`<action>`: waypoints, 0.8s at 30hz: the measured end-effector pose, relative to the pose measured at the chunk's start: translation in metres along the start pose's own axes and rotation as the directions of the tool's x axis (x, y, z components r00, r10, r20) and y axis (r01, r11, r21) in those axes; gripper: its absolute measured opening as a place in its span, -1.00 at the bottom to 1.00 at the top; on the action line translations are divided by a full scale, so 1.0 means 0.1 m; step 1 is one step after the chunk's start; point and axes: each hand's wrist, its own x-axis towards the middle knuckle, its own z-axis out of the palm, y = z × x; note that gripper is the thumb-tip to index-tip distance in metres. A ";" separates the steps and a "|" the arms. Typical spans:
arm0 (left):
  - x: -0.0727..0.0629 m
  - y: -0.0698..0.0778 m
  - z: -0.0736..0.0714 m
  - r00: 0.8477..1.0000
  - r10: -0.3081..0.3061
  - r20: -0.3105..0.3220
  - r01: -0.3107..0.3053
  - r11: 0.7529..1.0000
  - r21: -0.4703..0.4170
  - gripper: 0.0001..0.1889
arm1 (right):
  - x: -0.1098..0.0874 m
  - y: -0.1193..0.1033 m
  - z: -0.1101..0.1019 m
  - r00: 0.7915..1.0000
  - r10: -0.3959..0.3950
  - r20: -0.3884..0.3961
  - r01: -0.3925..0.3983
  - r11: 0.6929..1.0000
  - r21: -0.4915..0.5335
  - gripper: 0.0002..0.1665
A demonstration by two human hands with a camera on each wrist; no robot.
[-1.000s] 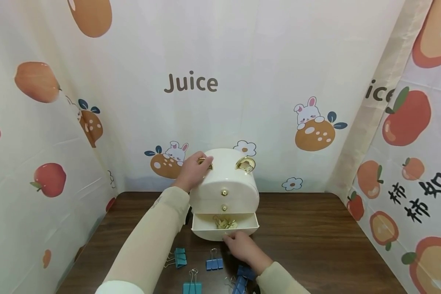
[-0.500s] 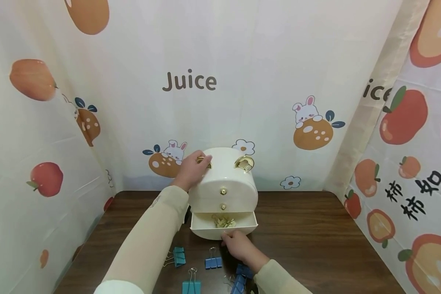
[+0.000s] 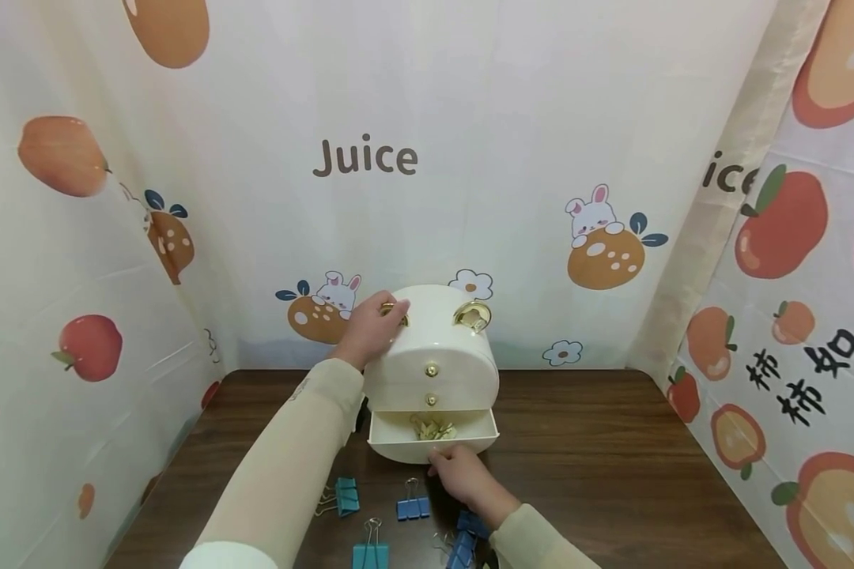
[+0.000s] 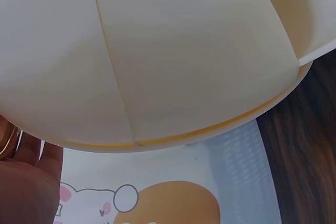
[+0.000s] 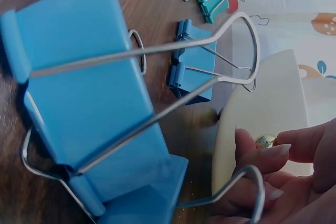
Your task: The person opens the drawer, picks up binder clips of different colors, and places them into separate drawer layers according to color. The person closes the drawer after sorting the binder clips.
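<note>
On tabletop, cream drawer box is sitting w/ bottom drawer pulled out, gold clips inside. Left hand is resting spread on box top, steadying it. Right hand is pinching drawer knob. Best keeping pull straight, level, w/ box braced.

Bright, even light – soft shadows, wrist views blurred close-up.

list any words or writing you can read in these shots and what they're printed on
"Juice": brown letters on the back curtain.
"ice": cut-off end of a word on the right curtain, its start hidden by a fold.
"柿 柿如": black characters on the right curtain, cut off at the frame edge.
Jewelry box and binder clips: no writing visible.
</note>
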 end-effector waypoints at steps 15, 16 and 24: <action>0.01 0.02 -0.11 0.996 0.054 0.073 -0.056 0.998 0.024 -0.57 | 0.02 -0.03 0.00 1.000 0.000 -0.012 0.000 1.000 0.006 -0.59; 0.01 0.02 -0.12 0.996 0.051 0.074 -0.053 0.998 0.021 -0.57 | 0.03 -0.03 -0.01 1.000 0.000 -0.017 0.000 1.000 0.006 -0.59; 0.04 0.02 -0.12 0.996 0.029 0.089 -0.031 0.999 0.020 -0.57 | 0.10 -0.07 -0.02 0.999 -0.034 -0.038 0.033 0.999 -0.027 -0.60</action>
